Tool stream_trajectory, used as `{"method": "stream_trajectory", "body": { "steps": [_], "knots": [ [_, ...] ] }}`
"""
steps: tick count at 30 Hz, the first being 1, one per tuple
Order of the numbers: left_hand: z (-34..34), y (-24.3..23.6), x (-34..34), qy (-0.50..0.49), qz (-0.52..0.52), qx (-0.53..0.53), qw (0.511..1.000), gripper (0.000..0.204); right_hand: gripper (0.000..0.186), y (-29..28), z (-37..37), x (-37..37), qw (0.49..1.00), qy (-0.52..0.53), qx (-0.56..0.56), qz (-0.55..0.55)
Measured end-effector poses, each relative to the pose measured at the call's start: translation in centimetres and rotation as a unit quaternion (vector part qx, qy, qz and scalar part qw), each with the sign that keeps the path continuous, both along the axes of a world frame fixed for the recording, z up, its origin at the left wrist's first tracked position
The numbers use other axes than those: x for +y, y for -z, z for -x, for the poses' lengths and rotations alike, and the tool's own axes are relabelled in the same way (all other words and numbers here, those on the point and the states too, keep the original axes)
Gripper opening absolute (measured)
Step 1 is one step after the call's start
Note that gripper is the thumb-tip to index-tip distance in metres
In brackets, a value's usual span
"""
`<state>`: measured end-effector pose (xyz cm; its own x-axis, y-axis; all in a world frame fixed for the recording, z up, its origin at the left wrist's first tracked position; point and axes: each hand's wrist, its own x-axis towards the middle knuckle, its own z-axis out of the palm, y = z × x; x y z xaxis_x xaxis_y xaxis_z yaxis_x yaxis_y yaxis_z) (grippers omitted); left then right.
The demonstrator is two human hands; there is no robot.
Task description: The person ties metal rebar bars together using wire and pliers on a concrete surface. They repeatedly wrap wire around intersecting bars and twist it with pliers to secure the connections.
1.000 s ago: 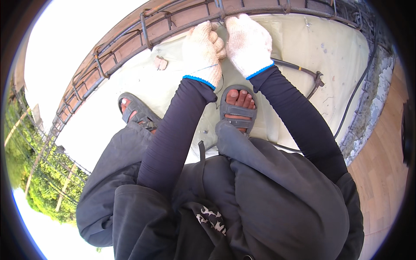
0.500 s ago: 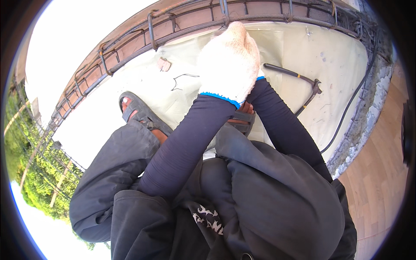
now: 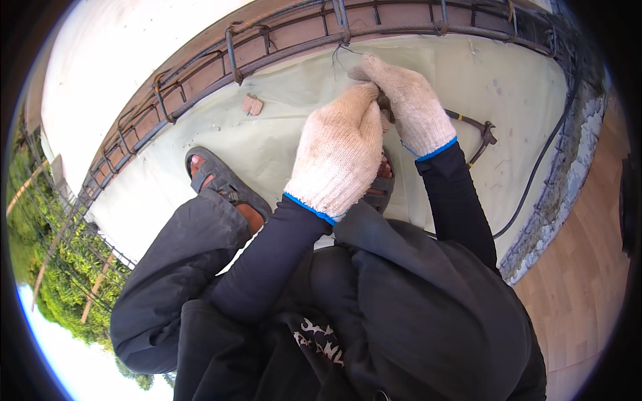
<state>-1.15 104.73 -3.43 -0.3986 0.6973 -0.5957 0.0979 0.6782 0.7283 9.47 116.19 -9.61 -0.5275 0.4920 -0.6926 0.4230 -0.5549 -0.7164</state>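
Observation:
Both my hands wear white knitted gloves with blue cuffs and meet in front of me, just short of the steel bar cage. My left hand point(image 3: 340, 150) is closed, its fingers curled at the right hand's fingers. My right hand point(image 3: 411, 103) is closed too, with its thumb side toward the cage. Something dark shows in the gap between them, too small to make out. A thin dark wire point(image 3: 336, 57) hangs from the near bar of the cage point(image 3: 301, 48), one strand reaching toward the right hand's fingertips. Black-handled pincers point(image 3: 485, 130) with yellow bands lie right of that hand, partly covered by it.
A pale sheet point(image 3: 441, 67) spreads under my sandalled feet point(image 3: 227, 177). On it lies a small pinkish block point(image 3: 252, 104). A black cable point(image 3: 542, 160) runs along the rough concrete edge point(image 3: 562, 194) at the right, beside wood-look flooring point(image 3: 575, 281). Greenery point(image 3: 67, 260) shows beyond the left edge.
My hands have drawn back from the cage toward me and come slightly apart, uncovering the wire at the bar. The wire bits beside the pinkish block no longer show there.

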Motion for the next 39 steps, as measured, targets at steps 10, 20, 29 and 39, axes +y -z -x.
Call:
{"method": "stream_trajectory", "body": {
  "steps": [10,20,29,39],
  "knots": [
    [7.9,3.7,1.8,-0.041,0.154,0.120,0.980,0.055,0.037,-0.6,1.5,-0.4,1.000,0.016,0.001,-0.015],
    [6.2,8.2,0.8,-0.191,0.090,-0.245,0.946,0.068,0.037,1.0,0.7,-0.2,0.997,-0.016,0.062,-0.043],
    [5.3,8.2,2.2,-0.583,0.072,-0.560,0.584,0.021,0.038,0.1,1.0,-0.1,0.998,0.046,0.028,0.022],
    [2.4,10.9,2.5,-0.223,0.012,0.080,0.972,0.042,0.032,3.6,-1.0,-6.2,0.994,0.014,-0.092,-0.054]
  ]
}}
